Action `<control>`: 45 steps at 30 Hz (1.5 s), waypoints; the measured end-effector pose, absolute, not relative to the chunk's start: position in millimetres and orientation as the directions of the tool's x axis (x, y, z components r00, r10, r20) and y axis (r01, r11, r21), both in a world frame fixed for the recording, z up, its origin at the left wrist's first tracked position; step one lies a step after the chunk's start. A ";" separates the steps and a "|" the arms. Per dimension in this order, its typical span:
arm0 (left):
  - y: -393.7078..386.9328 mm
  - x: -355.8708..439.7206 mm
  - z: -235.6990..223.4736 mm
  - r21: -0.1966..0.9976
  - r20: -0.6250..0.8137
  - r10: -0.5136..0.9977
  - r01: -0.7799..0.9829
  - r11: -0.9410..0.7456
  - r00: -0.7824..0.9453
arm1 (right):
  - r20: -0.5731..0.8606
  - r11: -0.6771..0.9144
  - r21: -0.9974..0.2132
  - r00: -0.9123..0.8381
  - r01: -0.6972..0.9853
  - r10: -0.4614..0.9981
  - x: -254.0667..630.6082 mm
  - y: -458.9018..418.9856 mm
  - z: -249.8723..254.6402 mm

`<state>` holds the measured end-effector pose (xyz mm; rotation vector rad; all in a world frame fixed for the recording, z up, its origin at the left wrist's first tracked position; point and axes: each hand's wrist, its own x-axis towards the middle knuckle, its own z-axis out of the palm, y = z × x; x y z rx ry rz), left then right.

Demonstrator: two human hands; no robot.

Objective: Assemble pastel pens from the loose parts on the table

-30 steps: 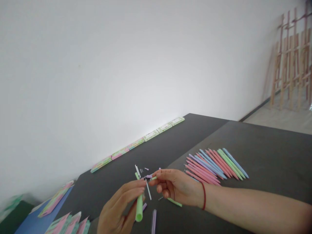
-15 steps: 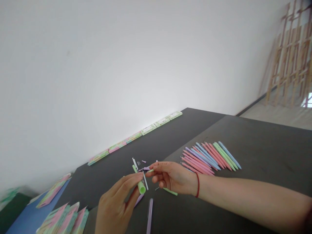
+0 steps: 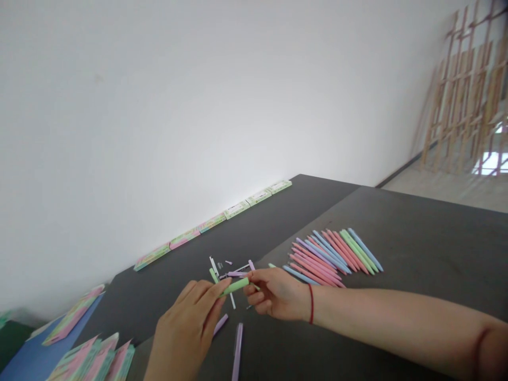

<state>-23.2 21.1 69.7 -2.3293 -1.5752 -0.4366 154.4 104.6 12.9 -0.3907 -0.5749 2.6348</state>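
Observation:
My left hand [image 3: 186,328] and my right hand [image 3: 273,292] meet over the dark table [image 3: 416,233]. Both pinch a light green pen barrel [image 3: 236,286], which lies almost level between their fingertips. My right wrist wears a thin red string. Just beyond the fingers lie small loose pen parts [image 3: 228,267]: white refills, purple bits and a green piece. A purple pen barrel [image 3: 237,352] and a shorter purple piece [image 3: 220,324] rest on the table near my left hand.
A row of pastel pens [image 3: 333,251], pink, blue, purple and green, lies to the right of my hands. Flat pastel boxes [image 3: 210,222] line the wall. More packets [image 3: 95,360] are stacked at the lower left. A wooden rack [image 3: 464,90] leans at the far right.
The green barrel has turned from pointing its open end toward me to lying nearly level, and my right hand has closed on its far end. The view has drifted right.

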 end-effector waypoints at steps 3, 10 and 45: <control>28.0 -30.6 63.7 0.071 0.205 0.960 0.976 -0.207 0.188 | -0.265 -0.832 -0.502 -0.874 -0.236 0.408 152.5 110.5 5.9; 25.1 -23.4 65.3 0.363 0.070 0.997 0.931 -0.038 0.014 | -0.171 -0.305 -0.951 -0.739 -0.049 0.652 148.4 103.7 -0.6; 30.2 16.0 46.4 0.978 0.125 0.973 -0.140 -0.154 -0.195 | 0.257 0.643 -0.703 -0.735 0.304 0.628 158.5 102.5 3.8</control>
